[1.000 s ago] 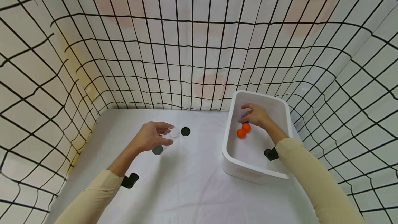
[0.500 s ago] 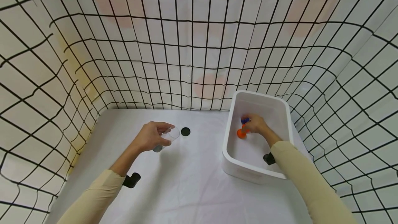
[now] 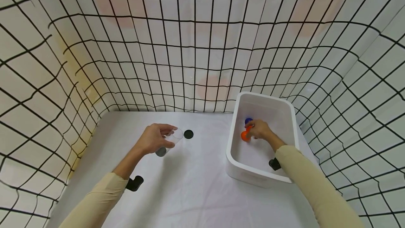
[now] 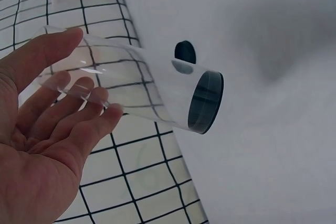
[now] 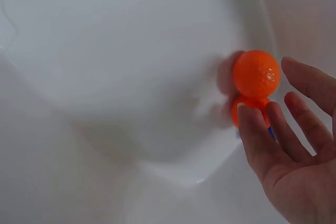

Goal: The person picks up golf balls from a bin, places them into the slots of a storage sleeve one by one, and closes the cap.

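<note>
My left hand (image 3: 155, 139) holds a clear plastic cylinder (image 4: 163, 95) with a dark round base (image 4: 206, 102). In the left wrist view the thumb lies on one side of the tube and the fingers curl along the other. The tube is tilted above the table, and no contents show in it. Inside the white bin, my right hand (image 3: 260, 129) reaches down at two orange balls (image 5: 256, 74), its thumb and fingers spread apart. The fingertips partly cover the farther orange ball. A blue ball (image 3: 248, 120) lies just behind them, mostly hidden in the right wrist view.
A black disc (image 3: 188, 134) lies flat on the white table (image 3: 202, 178) beside the tube. The white bin (image 3: 253, 178) has raised walls around the right hand. Black netting (image 3: 202, 59) rises behind and on both sides.
My right hand has come down from over the blue ball to the orange balls, leaving the blue ball more visible. The left hand stays nearly still with the tube.
</note>
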Demonstrator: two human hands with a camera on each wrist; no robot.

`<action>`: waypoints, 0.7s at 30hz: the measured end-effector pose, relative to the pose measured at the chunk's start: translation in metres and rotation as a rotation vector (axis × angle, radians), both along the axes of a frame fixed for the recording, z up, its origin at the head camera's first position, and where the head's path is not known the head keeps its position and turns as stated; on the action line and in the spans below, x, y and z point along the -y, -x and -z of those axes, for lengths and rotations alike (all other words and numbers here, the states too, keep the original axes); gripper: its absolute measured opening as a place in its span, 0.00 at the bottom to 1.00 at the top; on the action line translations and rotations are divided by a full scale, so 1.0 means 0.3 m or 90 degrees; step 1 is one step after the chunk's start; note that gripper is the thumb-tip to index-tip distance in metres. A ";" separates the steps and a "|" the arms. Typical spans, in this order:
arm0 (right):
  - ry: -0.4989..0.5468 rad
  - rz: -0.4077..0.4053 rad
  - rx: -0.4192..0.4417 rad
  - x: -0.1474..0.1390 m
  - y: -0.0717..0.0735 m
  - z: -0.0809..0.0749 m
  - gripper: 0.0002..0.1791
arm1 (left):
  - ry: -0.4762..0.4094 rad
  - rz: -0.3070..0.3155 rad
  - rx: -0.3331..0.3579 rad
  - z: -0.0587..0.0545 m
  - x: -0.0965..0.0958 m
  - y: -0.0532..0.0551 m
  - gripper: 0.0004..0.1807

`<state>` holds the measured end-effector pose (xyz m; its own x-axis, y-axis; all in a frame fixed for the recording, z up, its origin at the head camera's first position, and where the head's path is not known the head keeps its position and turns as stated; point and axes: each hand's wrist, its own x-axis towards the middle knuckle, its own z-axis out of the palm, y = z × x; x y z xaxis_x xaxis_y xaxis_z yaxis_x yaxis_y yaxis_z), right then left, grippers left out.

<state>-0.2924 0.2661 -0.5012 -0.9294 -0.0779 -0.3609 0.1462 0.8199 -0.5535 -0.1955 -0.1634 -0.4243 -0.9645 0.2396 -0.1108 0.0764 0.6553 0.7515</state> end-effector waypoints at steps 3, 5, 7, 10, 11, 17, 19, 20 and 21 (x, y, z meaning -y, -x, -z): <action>0.004 0.004 0.014 0.007 -0.002 0.007 0.29 | 0.004 -0.004 0.001 0.001 0.001 -0.001 0.27; 0.005 0.006 0.022 0.010 -0.001 0.014 0.28 | 0.005 -0.007 0.000 0.001 0.003 -0.002 0.27; 0.008 0.015 0.032 0.012 0.001 0.022 0.27 | 0.007 -0.010 -0.002 0.003 0.004 -0.002 0.27; 0.013 0.013 0.039 0.014 0.003 0.033 0.26 | 0.010 -0.015 -0.001 0.005 0.007 -0.002 0.27; 0.015 0.013 0.040 0.014 0.004 0.037 0.26 | 0.011 -0.015 -0.001 0.007 0.009 -0.002 0.27; 0.037 0.005 0.041 0.028 -0.001 0.048 0.24 | 0.020 -0.017 -0.003 0.017 0.017 0.001 0.27; 0.036 -0.003 0.037 0.032 -0.002 0.050 0.24 | 0.021 -0.018 -0.009 0.020 0.020 0.001 0.26; 0.034 -0.003 0.036 0.035 -0.001 0.050 0.24 | 0.022 -0.018 -0.012 0.021 0.022 0.001 0.26; 0.030 -0.005 0.035 0.037 0.000 0.051 0.25 | 0.022 -0.017 -0.013 0.022 0.023 0.001 0.26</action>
<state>-0.2925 0.2549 -0.5165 -0.9076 -0.1028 -0.4070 0.1716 0.7940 -0.5832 -0.1959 -0.1704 -0.4311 -0.9728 0.2097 -0.0983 0.0737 0.6826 0.7270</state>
